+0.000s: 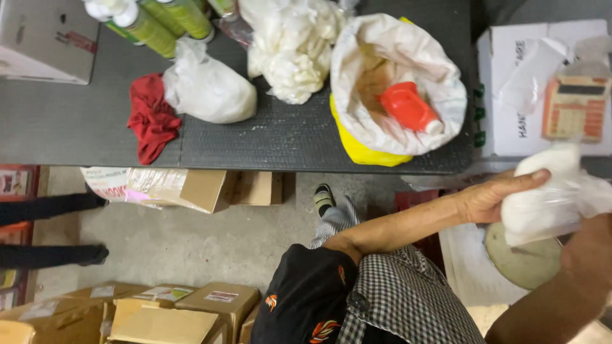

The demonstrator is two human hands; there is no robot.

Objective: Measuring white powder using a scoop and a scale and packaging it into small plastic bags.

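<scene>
My left hand (494,197) reaches in from the left and grips a clear plastic bag of white powder (542,207), thumb laid along its top. My right hand (590,245) comes up from the lower right and holds the bag's right side, where the loose plastic gathers; its fingers are hidden behind the bag. The bag hangs just above a round pale green scale pan (519,264). To the upper left on the dark table (64,127) stands an open yellow sack with a white liner (395,38), and a red scoop (408,105) lies in it.
A calculator (577,105) lies on a white carton (510,83) at right. On the table are a red cloth (150,114), white filled bags (207,92), crumpled plastic (290,44) and green bottles (153,28). Cardboard boxes (191,312) stand on the floor. Another person's legs (51,207) are at left.
</scene>
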